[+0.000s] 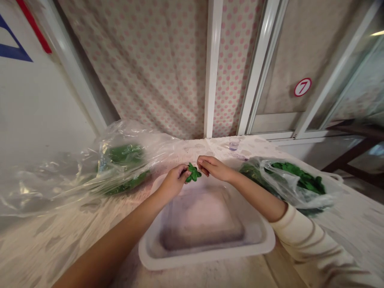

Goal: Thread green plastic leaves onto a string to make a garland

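A small sprig of dark green spinach (pixel 193 173) hangs above the far rim of a white plastic tray (pixel 204 260). My left hand (pixel 174 181) pinches the sprig at its stem end. My right hand (pixel 214 168) is bunched just to the right of the leaves; I cannot tell whether its fingertips touch them. A clear plastic bag of dark greens (pixel 123 168) lies to the left of my left hand. A second bag of greens (pixel 289 180) lies to the right of my right forearm. The tray's inside is bare under my hands.
A mottled white sheet (pixel 60 248) covers the table. A small clear cup (pixel 234 143) stands at the far edge. Behind it hang polka-dot fabric (pixel 156 80) and a white frame with a red-ringed 7 sign (pixel 302 87). Dark wooden framing (pixel 354 156) shows at the right.
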`<state>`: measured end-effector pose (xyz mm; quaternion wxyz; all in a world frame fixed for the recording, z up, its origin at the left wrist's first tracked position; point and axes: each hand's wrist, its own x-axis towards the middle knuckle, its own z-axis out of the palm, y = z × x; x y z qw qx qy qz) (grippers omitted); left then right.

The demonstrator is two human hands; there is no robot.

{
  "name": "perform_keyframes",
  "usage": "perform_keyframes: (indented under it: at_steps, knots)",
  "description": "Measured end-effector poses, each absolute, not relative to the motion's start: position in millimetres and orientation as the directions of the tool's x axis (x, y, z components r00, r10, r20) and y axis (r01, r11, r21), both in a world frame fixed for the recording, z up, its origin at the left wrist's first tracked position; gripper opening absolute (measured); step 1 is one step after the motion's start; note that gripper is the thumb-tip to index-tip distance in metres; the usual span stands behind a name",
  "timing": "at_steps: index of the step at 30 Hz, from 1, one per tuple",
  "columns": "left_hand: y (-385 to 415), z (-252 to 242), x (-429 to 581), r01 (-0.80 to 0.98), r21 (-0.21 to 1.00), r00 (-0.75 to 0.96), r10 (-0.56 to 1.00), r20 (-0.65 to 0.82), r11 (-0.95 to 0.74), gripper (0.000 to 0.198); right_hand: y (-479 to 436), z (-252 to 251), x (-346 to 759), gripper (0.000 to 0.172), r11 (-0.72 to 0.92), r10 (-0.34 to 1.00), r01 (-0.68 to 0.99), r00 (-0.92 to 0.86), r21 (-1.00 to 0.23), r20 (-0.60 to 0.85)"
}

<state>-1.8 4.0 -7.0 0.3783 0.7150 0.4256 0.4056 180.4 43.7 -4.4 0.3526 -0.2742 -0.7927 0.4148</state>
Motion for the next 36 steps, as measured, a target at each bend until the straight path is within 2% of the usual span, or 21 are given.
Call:
perform_keyframes:
  at_steps: [13,20,27,36]
  knots:
    - [2.3,-6.2,-1.8,0.375,0.86,0.325,0.918,0.226,-0.345,0.015,41.0,-2.1,180.9,0.042,0.521,0.716,0.203,-0.632,-0.829,0.296]
    - [8.4,-16.3,-4.2,0.368,0.858,0.354,0.907,0.229,-0.36,0.018,40.0,-2.6,178.5,0.036,0.541,0.638,0.151,-0.714,-0.827,0.288]
    - [0.5,-8.9,-1.1,0.367,0.846,0.373,0.894,0.247,-0.387,0.026,41.3,-4.3,177.5,0.031,0.593,0.632,0.2,-0.716,-0.78,0.297]
    - [2.4,-5.4,-2.5,0.407,0.813,0.345,0.894,0.285,-0.416,0.022,37.4,1.3,179.2,0.042,0.6,0.615,0.234,-0.746,-0.765,0.254]
